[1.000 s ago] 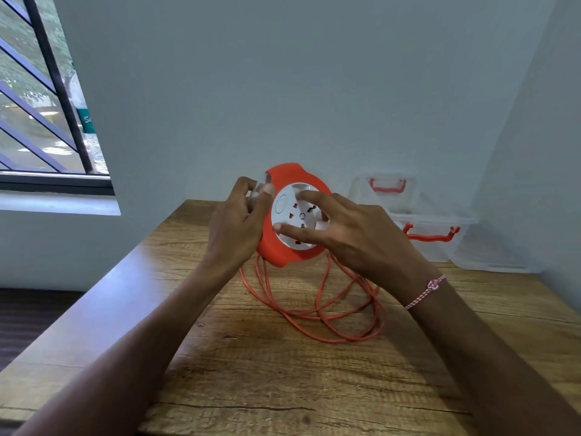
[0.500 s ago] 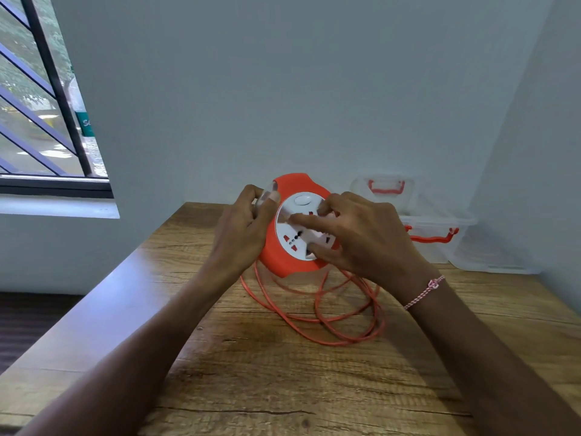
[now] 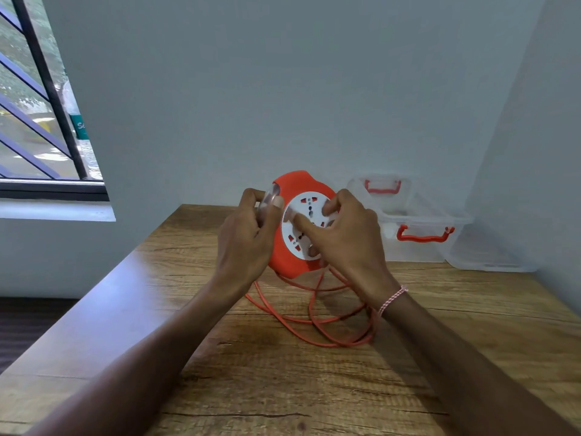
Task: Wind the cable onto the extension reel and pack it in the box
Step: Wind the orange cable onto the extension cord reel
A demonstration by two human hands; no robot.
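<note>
An orange extension reel (image 3: 295, 259) with a white socket disc (image 3: 306, 215) is held upright above the wooden table (image 3: 220, 372). My left hand (image 3: 248, 237) grips the reel's left edge, thumb on the front rim. My right hand (image 3: 349, 243) has its fingertips pressed on the white disc. Loose orange cable (image 3: 317, 322) hangs from the bottom of the reel and lies in loops on the table under my right wrist. The clear plastic box (image 3: 412, 221) with red handles stands open at the back right.
A clear lid (image 3: 487, 256) lies flat to the right of the box, by the right wall. The grey back wall is close behind the reel. A barred window (image 3: 41, 121) is at the left; the table's left edge drops to a dark floor.
The white disc has turned under my right fingers; its sockets sit at new angles. The cable loops on the table have shifted and drawn in a little. My left hand keeps its hold.
</note>
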